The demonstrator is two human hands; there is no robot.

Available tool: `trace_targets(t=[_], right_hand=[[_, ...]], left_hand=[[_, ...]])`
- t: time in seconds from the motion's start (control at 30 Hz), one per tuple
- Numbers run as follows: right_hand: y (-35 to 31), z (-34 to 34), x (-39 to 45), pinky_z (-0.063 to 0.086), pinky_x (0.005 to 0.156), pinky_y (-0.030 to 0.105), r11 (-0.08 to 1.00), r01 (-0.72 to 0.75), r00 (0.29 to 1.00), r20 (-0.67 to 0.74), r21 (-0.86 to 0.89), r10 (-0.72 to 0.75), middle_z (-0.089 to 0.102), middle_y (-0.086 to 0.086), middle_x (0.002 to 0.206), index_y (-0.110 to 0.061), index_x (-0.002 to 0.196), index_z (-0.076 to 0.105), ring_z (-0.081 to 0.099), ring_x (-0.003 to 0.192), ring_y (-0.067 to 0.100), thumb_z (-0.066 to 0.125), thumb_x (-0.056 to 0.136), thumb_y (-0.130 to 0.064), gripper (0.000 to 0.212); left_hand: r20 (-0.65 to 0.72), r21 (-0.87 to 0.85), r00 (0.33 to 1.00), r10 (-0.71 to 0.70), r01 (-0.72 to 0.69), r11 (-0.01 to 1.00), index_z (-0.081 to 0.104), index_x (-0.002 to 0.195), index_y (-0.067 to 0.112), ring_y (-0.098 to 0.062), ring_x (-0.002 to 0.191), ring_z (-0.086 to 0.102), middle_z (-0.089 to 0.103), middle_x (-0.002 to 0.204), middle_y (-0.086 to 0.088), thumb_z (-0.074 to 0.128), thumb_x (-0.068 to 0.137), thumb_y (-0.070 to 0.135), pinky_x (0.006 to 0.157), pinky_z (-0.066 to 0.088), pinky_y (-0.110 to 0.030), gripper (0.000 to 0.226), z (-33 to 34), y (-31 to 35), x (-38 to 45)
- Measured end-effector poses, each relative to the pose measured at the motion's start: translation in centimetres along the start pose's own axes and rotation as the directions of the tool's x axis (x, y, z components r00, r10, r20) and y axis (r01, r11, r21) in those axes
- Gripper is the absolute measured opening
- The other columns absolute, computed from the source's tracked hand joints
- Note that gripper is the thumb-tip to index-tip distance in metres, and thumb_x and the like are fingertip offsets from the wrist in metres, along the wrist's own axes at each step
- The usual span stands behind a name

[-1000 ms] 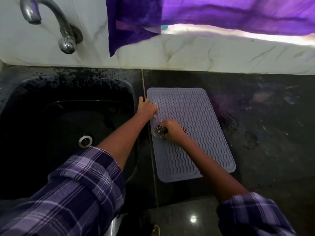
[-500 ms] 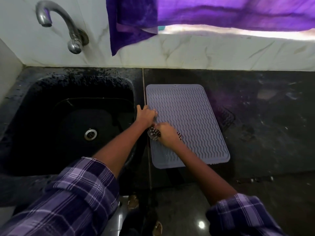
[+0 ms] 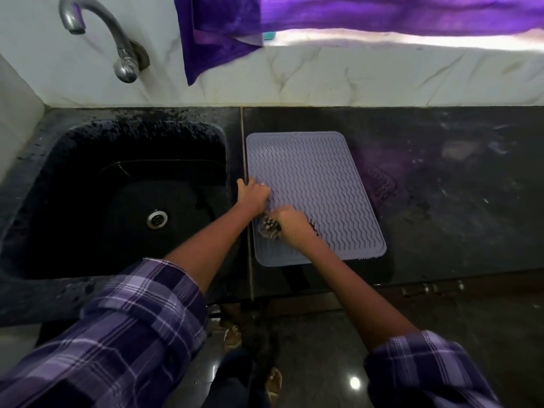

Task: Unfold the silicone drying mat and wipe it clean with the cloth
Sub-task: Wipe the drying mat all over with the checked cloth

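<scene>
The grey silicone drying mat [image 3: 318, 184] lies flat and unfolded on the dark counter, just right of the sink, its wavy ribs facing up. My left hand [image 3: 252, 194] presses down on the mat's left edge with fingers spread. My right hand [image 3: 290, 223] is closed on a speckled dark-and-white cloth [image 3: 269, 228] bunched on the mat's lower left part; most of the cloth is hidden under the hand.
A black sink [image 3: 129, 195] with a metal drain [image 3: 157, 219] sits left of the mat. A chrome tap [image 3: 117, 39] juts from the white marble wall. A purple curtain [image 3: 323, 16] hangs above. Dark counter [image 3: 456, 187] stretches right; its front edge runs just below the mat.
The camera has pulled back, so mat and hands sit higher in view. My right hand with the cloth has stayed on the mat's lower left, shifting slightly; the left hand keeps holding the edge.
</scene>
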State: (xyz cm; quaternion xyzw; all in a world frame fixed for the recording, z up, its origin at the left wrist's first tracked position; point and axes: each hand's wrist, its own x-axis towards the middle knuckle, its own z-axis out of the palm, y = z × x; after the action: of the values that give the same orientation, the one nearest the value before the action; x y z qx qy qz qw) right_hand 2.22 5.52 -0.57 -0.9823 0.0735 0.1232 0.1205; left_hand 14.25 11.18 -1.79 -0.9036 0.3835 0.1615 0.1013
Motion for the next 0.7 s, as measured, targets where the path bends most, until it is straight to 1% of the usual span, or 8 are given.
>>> trace_targets(t=[0.1, 0.2, 0.33, 0.4, 0.47, 0.53, 0.6, 0.7], right_hand=[[-0.4, 1.8, -1.6, 0.04, 0.107, 0.042, 1.0, -0.019, 0.998, 0.055, -0.01, 0.019, 0.045, 0.006, 0.144, -0.018, 0.136, 0.049, 0.041, 0.13, 0.028, 0.058, 0.088, -0.012, 0.049], [-0.2, 2.4, -4.6, 0.038, 0.109, 0.041, 0.998, 0.054, 0.991, 0.126, 0.015, -0.056, 0.046, 0.007, 0.145, -0.015, 0.136, 0.05, 0.04, 0.133, 0.027, 0.061, 0.085, -0.009, 0.052], [-0.1, 0.3, -4.0, 0.048, 0.098, 0.042, 0.998, 0.055, 0.958, 0.281, 0.019, -0.058, 0.063, 0.019, 0.122, 0.001, 0.118, 0.061, 0.059, 0.115, 0.033, 0.058, 0.087, -0.008, 0.032], [-0.6, -0.1, -2.6, 0.048, 0.098, 0.042, 0.998, 0.058, 0.971, 0.235, -0.029, -0.05, 0.062, 0.019, 0.123, 0.0, 0.12, 0.059, 0.059, 0.115, 0.033, 0.058, 0.09, -0.013, 0.033], [-1.1, 0.3, -2.6, 0.042, 0.106, 0.042, 0.989, 0.103, 0.976, 0.204, -0.102, -0.08, 0.05, 0.011, 0.141, -0.011, 0.133, 0.052, 0.046, 0.129, 0.028, 0.057, 0.09, -0.012, 0.043], [-0.7, 1.1, -4.4, 0.038, 0.107, 0.042, 0.976, 0.176, 0.974, 0.166, -0.13, -0.153, 0.041, 0.001, 0.149, -0.02, 0.135, 0.05, 0.035, 0.135, 0.025, 0.059, 0.087, -0.009, 0.05], [0.4, 1.5, -6.0, 0.036, 0.104, 0.041, 0.972, 0.19, 0.975, 0.146, -0.137, -0.17, 0.042, -0.002, 0.148, -0.023, 0.133, 0.053, 0.035, 0.134, 0.023, 0.06, 0.085, -0.006, 0.051], [1.3, 0.6, -5.9, 0.042, 0.101, 0.04, 0.99, 0.049, 0.986, 0.164, -0.132, -0.027, 0.056, 0.008, 0.133, -0.011, 0.122, 0.059, 0.048, 0.126, 0.026, 0.06, 0.087, -0.011, 0.035]], left_hand=[[0.025, 0.038, 1.0, 0.007, -0.008, 0.999, 0.049, 0.135, 0.024, -0.026, 0.142, 0.021, 0.044, 0.142, -0.001, 0.067, 0.081, 0.048, 0.111, 0.02, -0.056, 0.061, 0.3, 0.0, 0.0], [0.042, 0.027, 0.999, 0.009, -0.01, 1.0, 0.044, 0.139, 0.022, -0.027, 0.144, 0.018, 0.038, 0.147, -0.001, 0.068, 0.078, 0.053, 0.111, 0.018, -0.059, 0.073, 0.3, -0.1, -0.1], [0.058, 0.01, 0.998, -0.011, 0.011, 1.0, 0.029, 0.148, 0.02, -0.03, 0.148, 0.008, 0.025, 0.157, 0.001, 0.063, 0.082, 0.053, 0.112, 0.016, -0.061, 0.081, 0.7, 0.0, -0.4], [0.067, 0.02, 0.998, -0.009, 0.008, 1.0, 0.023, 0.151, 0.019, -0.031, 0.149, 0.004, 0.018, 0.159, 0.001, 0.061, 0.085, 0.053, 0.112, 0.014, -0.061, 0.083, 0.7, 0.0, -0.5], [0.076, 0.033, 0.997, -0.001, -0.002, 0.999, 0.02, 0.152, 0.019, -0.031, 0.149, 0.003, 0.016, 0.16, 0.001, 0.06, 0.085, 0.053, 0.112, 0.014, -0.062, 0.085, 0.8, 0.0, -0.5], [0.081, 0.054, 0.997, 0.017, -0.021, 0.998, 0.02, 0.152, 0.019, -0.031, 0.149, 0.005, 0.017, 0.16, 0.001, 0.059, 0.085, 0.055, 0.112, 0.013, -0.062, 0.085, 0.7, -0.1, -0.5], [0.072, 0.071, 0.997, 0.021, -0.026, 0.997, 0.022, 0.151, 0.018, -0.03, 0.149, 0.006, 0.019, 0.159, 0.0, 0.059, 0.085, 0.055, 0.113, 0.014, -0.061, 0.084, 0.7, -0.2, -0.5], [0.074, 0.089, 0.997, 0.021, -0.027, 0.996, 0.023, 0.151, 0.018, -0.031, 0.149, 0.007, 0.02, 0.159, -0.001, 0.059, 0.085, 0.055, 0.113, 0.015, -0.061, 0.084, 0.6, -0.1, -0.5]])
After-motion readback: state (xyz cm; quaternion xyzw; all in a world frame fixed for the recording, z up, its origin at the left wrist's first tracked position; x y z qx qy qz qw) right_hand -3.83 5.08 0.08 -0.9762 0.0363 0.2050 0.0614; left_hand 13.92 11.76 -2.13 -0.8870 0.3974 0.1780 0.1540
